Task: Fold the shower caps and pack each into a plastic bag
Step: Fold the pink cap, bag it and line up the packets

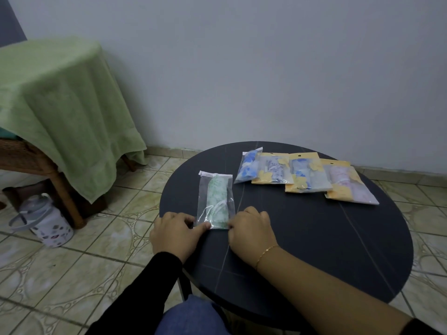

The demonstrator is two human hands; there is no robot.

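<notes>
Five packed bags are what I count from here, all on the round dark table that fills the lower right of the frame. At upper left a chair sits draped in a green towel, with a patterned water jug on the tiled floor beneath it.

Four finished packs lie in an overlapping row toward the upper right of the tabletop, three of them with yellow header cards. Well apart from them, nearer centre, lies the clear plastic bag holding the folded green shower cap, its taped flap end pointing away from me.

My left hand rests at the bag's lower left corner, fingers curled and the thumb pressing down on the plastic. My right hand sits at the lower right corner with fingers curled under; I think they pinch the bag's edge, but the knuckles hide the contact, so I cannot tell for sure.

My read is that I'm flattening and squaring this last pack. To do it well, I would keep both corners pinned, smooth the trapped air toward the flap, and check that the cap's white elastic stays inside before sliding the pack up beside the row.
</notes>
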